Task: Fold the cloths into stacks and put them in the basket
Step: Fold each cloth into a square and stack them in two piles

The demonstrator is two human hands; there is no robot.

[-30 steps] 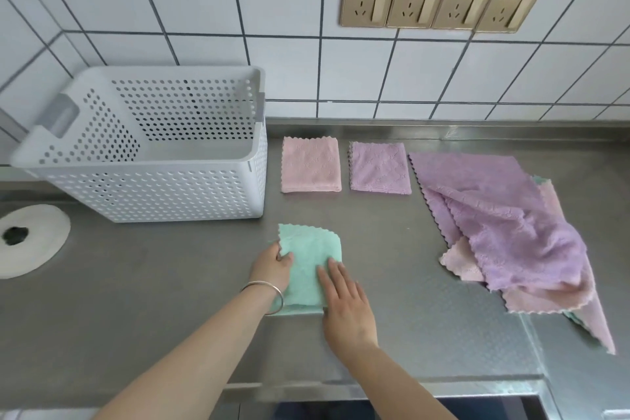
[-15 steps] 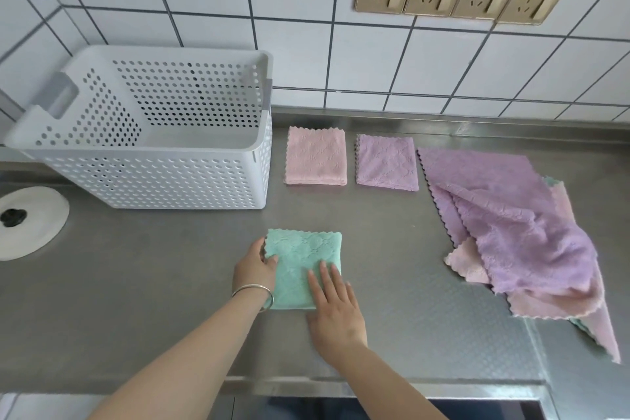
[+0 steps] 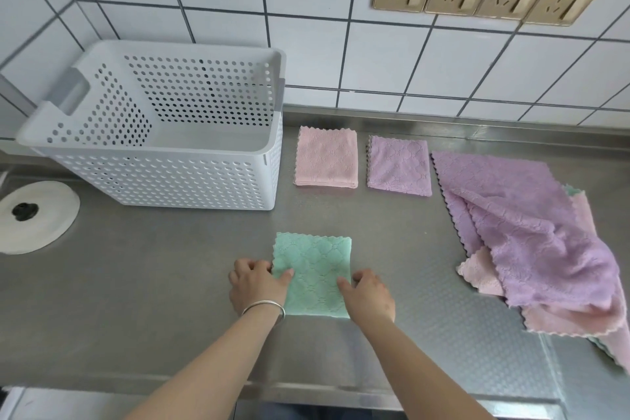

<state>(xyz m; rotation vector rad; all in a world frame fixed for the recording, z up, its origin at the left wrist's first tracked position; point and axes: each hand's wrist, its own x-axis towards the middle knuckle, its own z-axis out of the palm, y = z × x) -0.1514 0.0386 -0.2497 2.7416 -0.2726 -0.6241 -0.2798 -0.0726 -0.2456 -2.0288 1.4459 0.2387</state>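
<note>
From the head camera, I see the folded green cloth [image 3: 312, 274] lying flat on the steel table [image 3: 136, 300], in front of the empty white basket [image 3: 160, 177]. My left hand [image 3: 257, 285] and right hand [image 3: 368, 295] pinch its two side edges, fingers curled. It looks soft, light and limp, so I would grip both edges near the fold, or it may fall open. Half a second ago the right palm pressed flat on top; now both hands sit at the sides, and the view has tilted down.
</note>
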